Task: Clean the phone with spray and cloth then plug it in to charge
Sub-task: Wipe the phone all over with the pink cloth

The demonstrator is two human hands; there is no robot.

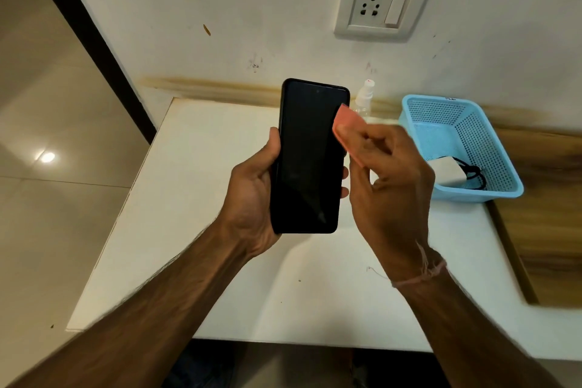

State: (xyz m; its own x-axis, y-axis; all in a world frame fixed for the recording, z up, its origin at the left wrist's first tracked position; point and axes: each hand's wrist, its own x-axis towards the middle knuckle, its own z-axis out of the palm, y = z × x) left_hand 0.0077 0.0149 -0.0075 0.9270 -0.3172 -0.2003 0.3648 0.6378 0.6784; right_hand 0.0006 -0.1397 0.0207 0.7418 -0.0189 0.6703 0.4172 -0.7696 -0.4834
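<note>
Grip first: cradles the smartphone (310,157) in the left hand (252,195), screen up toward the wearer, above the middle of the white counter (204,214). Lays the thumb along the left edge, wraps the fingers round the back and shows two fingertips at the right edge. Probably steadies the glass this way so a wipe does not push it loose.

Pinches a folded pink cloth (345,126) in the right hand (390,179), thumb against curled fingertips, at the upper right of the screen. Touches the glass or just clears it; cannot tell which through the blur. Reads as wiping in hand, charging not yet begun.

Stands the small clear spray bottle (365,98) at the far edge against the wall, just behind the phone, handy for spraying. Stores the white charger adapter (445,172) and black cable (472,173) in the light-blue perforated basket (491,135) on the right, apparently parked until plugging in. Sets the wall socket (373,5) with its rocker switch (396,8) on the far wall above bottle and basket, with nothing plugged in, likely within reach of the cable. Wears a thin thread band (422,274) on the right wrist.

Writing: none readable. Shows a dark, blank screen with no logo. Bears a small dark mark on the basket's far rim, too small to read. Caps the bottle in white and red, with no label to make out.
</note>
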